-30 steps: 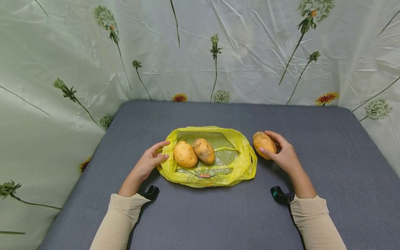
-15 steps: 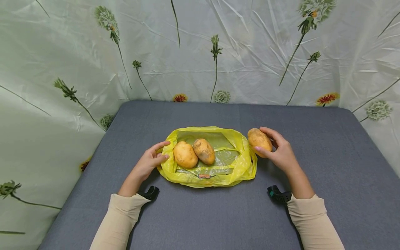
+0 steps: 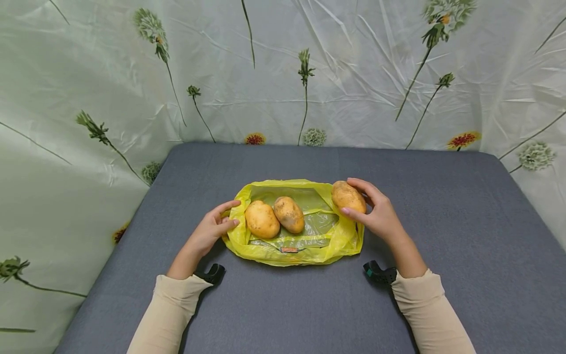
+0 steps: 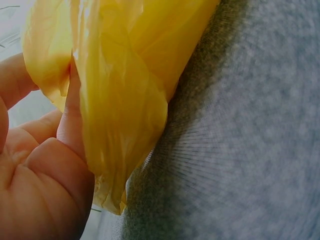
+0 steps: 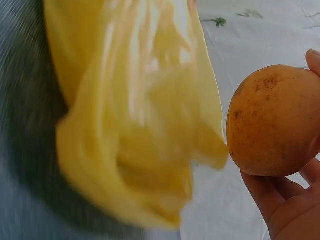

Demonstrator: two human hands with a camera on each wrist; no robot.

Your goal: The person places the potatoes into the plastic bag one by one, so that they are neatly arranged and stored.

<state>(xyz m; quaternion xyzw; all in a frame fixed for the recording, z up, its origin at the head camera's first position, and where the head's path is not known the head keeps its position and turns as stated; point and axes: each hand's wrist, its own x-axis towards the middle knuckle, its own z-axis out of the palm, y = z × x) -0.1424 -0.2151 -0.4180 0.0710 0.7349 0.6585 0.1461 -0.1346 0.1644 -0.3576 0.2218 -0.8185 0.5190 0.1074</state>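
Note:
A yellow plastic bag (image 3: 289,258) lies spread with its mouth facing up. Inside it, two potatoes sit side by side: a larger pale potato (image 3: 262,220) at the left and a browner potato (image 3: 289,215) beside it. At the bag's left rim, my left hand (image 3: 211,227) holds the plastic (image 4: 115,100) between thumb and fingers. My right hand (image 3: 379,212) grips a third potato (image 3: 348,197) over the bag's right rim. Up close in the right wrist view, that potato (image 5: 275,120) shows dark specks and is raised beside the crumpled bag side (image 5: 135,115).
The grey cloth-covered table (image 3: 287,309) extends around the bag. Behind it hangs a pale curtain (image 3: 353,73) printed with flowers. Black wrist mounts (image 3: 379,273) stick out inward from both forearms.
My right hand has carried its potato leftward, from beside the bag to above its right rim. The left hand and the two potatoes in the bag have stayed in place.

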